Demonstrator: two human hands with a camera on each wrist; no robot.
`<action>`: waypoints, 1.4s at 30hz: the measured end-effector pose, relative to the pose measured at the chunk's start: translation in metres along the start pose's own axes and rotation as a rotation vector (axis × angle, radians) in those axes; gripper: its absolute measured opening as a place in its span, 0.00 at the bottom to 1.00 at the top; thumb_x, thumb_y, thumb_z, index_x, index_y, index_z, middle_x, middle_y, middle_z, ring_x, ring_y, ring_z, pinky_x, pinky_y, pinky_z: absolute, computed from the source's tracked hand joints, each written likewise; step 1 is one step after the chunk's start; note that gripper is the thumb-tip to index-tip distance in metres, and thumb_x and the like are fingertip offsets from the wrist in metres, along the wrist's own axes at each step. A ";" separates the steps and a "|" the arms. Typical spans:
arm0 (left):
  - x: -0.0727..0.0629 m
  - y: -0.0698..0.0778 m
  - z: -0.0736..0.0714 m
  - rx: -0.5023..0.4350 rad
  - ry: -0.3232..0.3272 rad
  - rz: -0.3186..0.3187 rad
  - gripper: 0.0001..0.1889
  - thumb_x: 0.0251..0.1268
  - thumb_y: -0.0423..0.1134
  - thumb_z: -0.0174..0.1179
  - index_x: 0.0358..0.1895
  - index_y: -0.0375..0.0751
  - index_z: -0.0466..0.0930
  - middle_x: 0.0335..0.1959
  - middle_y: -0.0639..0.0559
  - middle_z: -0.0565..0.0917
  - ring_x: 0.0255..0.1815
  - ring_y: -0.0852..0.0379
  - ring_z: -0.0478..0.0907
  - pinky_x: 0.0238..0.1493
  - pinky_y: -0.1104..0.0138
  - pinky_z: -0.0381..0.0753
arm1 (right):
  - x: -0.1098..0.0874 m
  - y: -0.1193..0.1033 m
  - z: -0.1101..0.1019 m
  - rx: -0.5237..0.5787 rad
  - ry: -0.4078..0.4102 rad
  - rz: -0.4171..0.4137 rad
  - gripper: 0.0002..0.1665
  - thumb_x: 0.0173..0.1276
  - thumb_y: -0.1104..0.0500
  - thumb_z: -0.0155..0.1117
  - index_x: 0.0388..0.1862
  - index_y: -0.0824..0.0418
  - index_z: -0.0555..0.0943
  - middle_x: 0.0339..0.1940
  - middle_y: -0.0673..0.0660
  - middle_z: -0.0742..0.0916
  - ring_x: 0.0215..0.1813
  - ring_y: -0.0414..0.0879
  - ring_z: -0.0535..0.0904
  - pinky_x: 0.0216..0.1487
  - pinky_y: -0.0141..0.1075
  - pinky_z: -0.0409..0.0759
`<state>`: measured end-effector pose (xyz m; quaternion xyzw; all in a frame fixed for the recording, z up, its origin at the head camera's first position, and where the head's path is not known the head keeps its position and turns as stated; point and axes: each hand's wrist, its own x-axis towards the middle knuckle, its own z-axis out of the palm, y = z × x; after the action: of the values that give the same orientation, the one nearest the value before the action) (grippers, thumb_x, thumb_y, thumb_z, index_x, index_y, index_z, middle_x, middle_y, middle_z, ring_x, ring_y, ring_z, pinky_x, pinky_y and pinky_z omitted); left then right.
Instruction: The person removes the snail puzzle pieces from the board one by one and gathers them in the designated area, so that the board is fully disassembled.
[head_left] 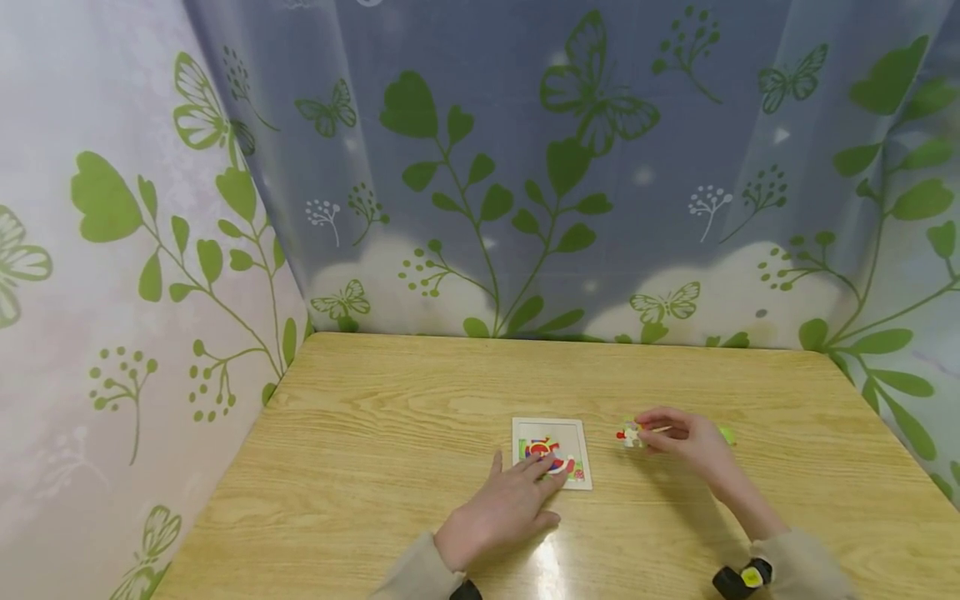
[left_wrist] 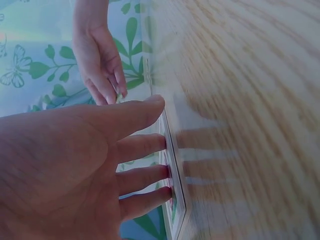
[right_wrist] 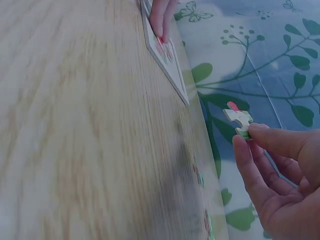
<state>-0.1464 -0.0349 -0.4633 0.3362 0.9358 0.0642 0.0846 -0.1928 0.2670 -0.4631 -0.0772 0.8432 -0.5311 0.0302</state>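
A small square puzzle board (head_left: 568,431) with a pale rim lies on the table, its lower part filled with colourful pieces. My left hand (head_left: 504,505) rests its outstretched fingertips on those pieces; in the left wrist view its fingers (left_wrist: 142,175) reach over the board's edge. To the right of the board, my right hand (head_left: 693,446) pinches a jigsaw piece (right_wrist: 240,119) between thumb and fingers. That piece is whitish with a red knob and a green edge, held above the table. The fingers partly cover it in the head view.
A green puzzle piece (head_left: 727,435) lies on the wooden table (head_left: 390,417) beyond my right hand. More loose pieces (right_wrist: 198,170) show along the table in the right wrist view. A curtain (head_left: 480,167) printed with leaves and butterflies hangs behind the table's far edge.
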 end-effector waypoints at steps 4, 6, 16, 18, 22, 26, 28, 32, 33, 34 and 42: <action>-0.001 0.000 0.000 -0.023 0.016 0.008 0.30 0.76 0.55 0.54 0.77 0.52 0.66 0.80 0.51 0.61 0.79 0.49 0.60 0.73 0.34 0.58 | -0.009 0.006 -0.015 -0.036 0.035 0.035 0.24 0.71 0.56 0.69 0.59 0.71 0.81 0.50 0.65 0.87 0.40 0.47 0.88 0.45 0.38 0.87; 0.000 -0.001 0.000 -0.034 0.028 0.013 0.29 0.77 0.54 0.53 0.76 0.52 0.67 0.79 0.51 0.62 0.79 0.49 0.61 0.73 0.34 0.59 | -0.013 0.009 -0.023 -0.038 0.050 0.050 0.24 0.71 0.56 0.69 0.59 0.72 0.80 0.49 0.64 0.87 0.40 0.46 0.89 0.45 0.38 0.88; 0.000 -0.001 0.001 -0.041 0.036 0.015 0.28 0.77 0.54 0.53 0.76 0.51 0.68 0.79 0.51 0.64 0.78 0.49 0.62 0.72 0.35 0.60 | -0.036 0.033 -0.060 -0.177 0.086 0.060 0.22 0.69 0.59 0.70 0.55 0.74 0.81 0.41 0.53 0.89 0.35 0.39 0.87 0.38 0.32 0.86; 0.000 -0.001 0.000 -0.033 0.037 0.011 0.28 0.77 0.54 0.53 0.76 0.52 0.68 0.79 0.51 0.64 0.78 0.49 0.62 0.72 0.35 0.61 | -0.039 0.037 -0.067 -0.226 0.098 0.062 0.21 0.68 0.60 0.71 0.53 0.74 0.82 0.40 0.56 0.90 0.34 0.37 0.86 0.35 0.32 0.85; 0.001 0.000 -0.001 -0.024 0.037 0.005 0.29 0.76 0.55 0.54 0.76 0.53 0.68 0.79 0.52 0.64 0.78 0.50 0.63 0.72 0.36 0.61 | -0.045 0.045 -0.078 -0.329 0.104 0.097 0.20 0.65 0.59 0.74 0.51 0.71 0.84 0.40 0.61 0.90 0.33 0.31 0.83 0.32 0.31 0.81; 0.000 0.001 -0.002 -0.026 0.032 0.003 0.29 0.76 0.55 0.54 0.76 0.53 0.68 0.79 0.53 0.64 0.78 0.51 0.63 0.73 0.36 0.61 | -0.048 0.050 -0.086 -0.404 0.082 0.120 0.21 0.64 0.57 0.75 0.50 0.70 0.85 0.41 0.62 0.90 0.34 0.32 0.84 0.32 0.30 0.80; 0.000 0.001 -0.002 -0.029 0.030 0.004 0.29 0.76 0.55 0.55 0.76 0.52 0.68 0.79 0.52 0.64 0.78 0.50 0.62 0.73 0.36 0.61 | -0.049 0.052 -0.088 -0.437 0.072 0.121 0.22 0.64 0.55 0.75 0.50 0.69 0.86 0.40 0.61 0.90 0.35 0.35 0.86 0.32 0.30 0.80; 0.001 0.000 0.000 -0.036 0.030 0.008 0.29 0.76 0.54 0.55 0.76 0.51 0.68 0.79 0.51 0.64 0.78 0.49 0.62 0.72 0.35 0.60 | -0.046 0.053 -0.091 -0.481 0.063 0.127 0.21 0.65 0.55 0.75 0.50 0.69 0.86 0.40 0.61 0.91 0.36 0.40 0.87 0.31 0.31 0.79; 0.001 0.000 0.000 -0.036 0.030 0.008 0.30 0.75 0.54 0.55 0.76 0.51 0.68 0.79 0.50 0.64 0.78 0.48 0.62 0.72 0.35 0.60 | -0.045 0.053 -0.092 -0.482 0.060 0.133 0.22 0.65 0.55 0.74 0.50 0.69 0.86 0.40 0.61 0.91 0.36 0.40 0.87 0.31 0.31 0.79; 0.001 0.000 0.001 -0.040 0.031 0.010 0.30 0.75 0.54 0.55 0.76 0.51 0.68 0.79 0.50 0.64 0.78 0.48 0.62 0.73 0.35 0.60 | -0.045 0.053 -0.093 -0.479 0.055 0.140 0.22 0.65 0.55 0.74 0.51 0.70 0.86 0.40 0.61 0.90 0.36 0.39 0.86 0.31 0.31 0.79; 0.001 0.000 -0.001 -0.074 0.039 0.011 0.30 0.75 0.53 0.56 0.77 0.51 0.67 0.79 0.48 0.63 0.78 0.45 0.62 0.73 0.34 0.58 | -0.042 0.056 -0.095 -0.429 0.033 0.166 0.20 0.66 0.59 0.73 0.50 0.72 0.85 0.37 0.57 0.89 0.32 0.30 0.81 0.27 0.31 0.79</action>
<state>-0.1468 -0.0343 -0.4628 0.3369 0.9323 0.1059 0.0785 -0.1692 0.3822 -0.4732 -0.0035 0.9406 -0.3366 0.0430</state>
